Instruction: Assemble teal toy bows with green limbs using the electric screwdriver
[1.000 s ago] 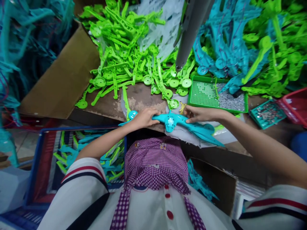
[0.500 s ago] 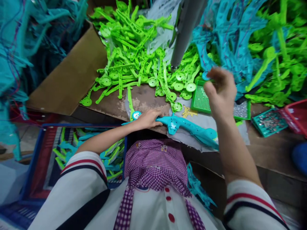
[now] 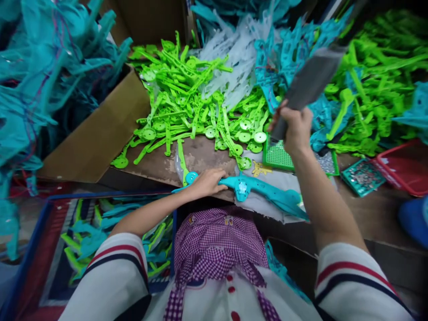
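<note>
We see the teal plastic shell [image 3: 267, 191] lying lengthwise along the front edge of the table [image 3: 203, 151], partly on a pale cloth [image 3: 287, 180] printed with a yellow figure. The left hand [image 3: 209, 182] lies over the shell's left part at that edge, fingers together and slightly bent, keeping hold of it; we cannot tell how the underside is gripped. The right hand [image 3: 299, 127] is raised above the table, its fingers curled around the lower part of a grey tool [image 3: 310, 80], which slants up toward the back right corner and is blurred.

Just left of the left hand we see a teal disc [image 3: 191, 177]. Beyond the hands, bright green arms [image 3: 207, 125] lie heaped toward the table's back edge, with whitish pieces [image 3: 240, 58] behind them. Below the right hand is a green tray [image 3: 277, 156]; farther right are a teal tray [image 3: 351, 187] of small metal bits and a red basket [image 3: 411, 165]. Left of the person, below the front edge, we see a blue-rimmed crate [image 3: 28, 252] holding teal and green pieces.
</note>
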`<state>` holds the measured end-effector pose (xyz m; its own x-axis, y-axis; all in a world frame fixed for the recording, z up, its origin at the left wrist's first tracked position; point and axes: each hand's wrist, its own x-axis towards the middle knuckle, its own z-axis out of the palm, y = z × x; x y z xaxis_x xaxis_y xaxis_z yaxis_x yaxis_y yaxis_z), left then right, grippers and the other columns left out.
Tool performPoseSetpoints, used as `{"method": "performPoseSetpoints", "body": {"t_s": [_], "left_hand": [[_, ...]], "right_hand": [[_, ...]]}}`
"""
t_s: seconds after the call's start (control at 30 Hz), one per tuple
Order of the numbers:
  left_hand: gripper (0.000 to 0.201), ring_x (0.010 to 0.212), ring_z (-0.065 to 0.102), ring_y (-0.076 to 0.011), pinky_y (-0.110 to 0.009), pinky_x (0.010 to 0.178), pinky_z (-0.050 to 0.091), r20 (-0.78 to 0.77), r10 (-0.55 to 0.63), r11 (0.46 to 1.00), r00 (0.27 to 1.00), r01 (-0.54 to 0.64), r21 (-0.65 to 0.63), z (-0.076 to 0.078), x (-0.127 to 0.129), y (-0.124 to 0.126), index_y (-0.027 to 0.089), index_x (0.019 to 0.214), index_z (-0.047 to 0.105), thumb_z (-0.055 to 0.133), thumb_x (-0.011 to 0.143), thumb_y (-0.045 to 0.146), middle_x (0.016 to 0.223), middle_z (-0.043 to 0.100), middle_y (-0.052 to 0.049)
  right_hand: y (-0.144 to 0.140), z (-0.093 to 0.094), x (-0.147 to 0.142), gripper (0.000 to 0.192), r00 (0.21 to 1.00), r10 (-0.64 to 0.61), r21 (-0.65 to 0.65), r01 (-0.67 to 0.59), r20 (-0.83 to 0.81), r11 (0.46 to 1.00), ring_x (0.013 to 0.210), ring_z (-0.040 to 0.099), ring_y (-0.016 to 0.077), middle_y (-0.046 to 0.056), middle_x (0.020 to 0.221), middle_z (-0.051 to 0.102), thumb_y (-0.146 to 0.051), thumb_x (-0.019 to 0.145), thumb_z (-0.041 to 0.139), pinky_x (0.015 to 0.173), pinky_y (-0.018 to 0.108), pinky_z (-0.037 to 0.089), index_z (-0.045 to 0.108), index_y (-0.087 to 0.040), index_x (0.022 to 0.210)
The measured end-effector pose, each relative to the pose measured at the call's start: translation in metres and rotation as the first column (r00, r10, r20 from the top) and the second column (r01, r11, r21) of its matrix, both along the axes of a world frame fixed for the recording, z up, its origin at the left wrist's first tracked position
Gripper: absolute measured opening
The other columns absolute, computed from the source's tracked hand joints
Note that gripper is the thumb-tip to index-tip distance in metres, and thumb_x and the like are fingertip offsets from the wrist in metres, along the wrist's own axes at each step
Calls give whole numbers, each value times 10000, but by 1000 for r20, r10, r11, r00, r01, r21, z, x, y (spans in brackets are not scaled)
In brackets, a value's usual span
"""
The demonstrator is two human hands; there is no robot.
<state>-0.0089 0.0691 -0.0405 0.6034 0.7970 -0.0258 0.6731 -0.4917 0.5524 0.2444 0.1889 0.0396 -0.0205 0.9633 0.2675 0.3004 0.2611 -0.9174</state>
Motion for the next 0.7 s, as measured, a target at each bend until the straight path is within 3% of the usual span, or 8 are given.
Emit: {"method": "performPoseSetpoints", "body": {"t_s": [0.07,0.17,0.37,0.47,0.57,0.7], "left_hand": [[260,947,672,-245,-355,778,526,18,-10,1000,1000,10,-2,0,0,0,199,1045,637,734,841,328,1021,692,-74],[240,942,668,-237,-353,784,526,49,-17,1000,999,17,-11,3,1,1,195,1037,636,720,849,319,1012,692,-67],[270,989,667,-258,-372,832,523,-19,27,996,999,-29,-79,6,1,-1,181,1054,638,725,855,342,1048,691,-81],[266,1013,665,-260,-372,856,519,-29,28,995,999,-30,-93,6,2,-1,180,1050,633,727,858,339,1065,692,-82],[267,995,670,-261,-369,841,521,-44,31,995,999,-36,-98,6,2,-1,172,1047,635,729,858,334,1053,694,-88],[271,960,673,-260,-369,815,523,-54,40,995,998,-45,-88,8,2,-1,176,1045,639,731,856,347,1009,694,-80]], "right_hand": [[-7,-3,37,449,995,-99,39,99,-13,994,666,606,205,17,764,622,-682,785,663,635,436,519,534,-283,945],[-2,-14,60,371,978,-204,105,208,-44,973,535,527,160,-4,670,581,-599,787,696,547,393,467,538,-280,894],[33,-39,58,397,924,-275,160,323,-267,933,454,499,119,-8,738,658,-599,706,714,464,340,401,527,-265,811],[36,-44,59,385,891,-310,186,384,-332,904,422,463,122,-27,617,592,-618,730,706,428,328,341,541,-272,767],[27,-47,56,410,894,-269,211,358,-358,910,387,452,139,-41,512,487,-669,794,627,405,325,306,573,-266,743],[21,-49,56,438,913,-210,234,302,-350,924,383,462,144,-40,510,486,-706,795,620,414,333,323,602,-272,738]]}}
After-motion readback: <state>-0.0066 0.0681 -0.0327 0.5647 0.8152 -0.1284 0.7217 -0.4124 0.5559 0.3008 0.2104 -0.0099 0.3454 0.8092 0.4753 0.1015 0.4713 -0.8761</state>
